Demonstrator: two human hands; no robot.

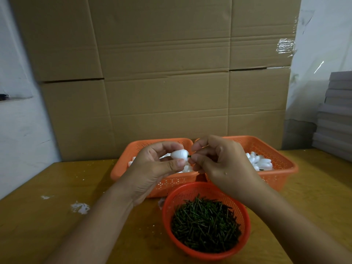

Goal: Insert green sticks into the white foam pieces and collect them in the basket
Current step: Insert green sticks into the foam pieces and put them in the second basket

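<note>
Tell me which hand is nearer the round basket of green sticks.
Right. The right hand is almost directly above the round basket's far rim, pinching a stick; the left hand is up and to its left, holding a foam piece.

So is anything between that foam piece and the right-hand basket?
Nothing visible. The foam piece sits in the left hand; the right hand pinches its green stick. The right basket behind is open-topped.

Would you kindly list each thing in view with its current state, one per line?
Left hand: grips a foam piece.
Foam piece: held in the air, stick entering its end.
Green stick: pinched by the right hand, partly in the foam.
Right hand: fingers curled round the stick.
Round basket: holds loose green sticks.
Left basket: holds foam pieces.
Right basket: holds foam pieces.
</note>
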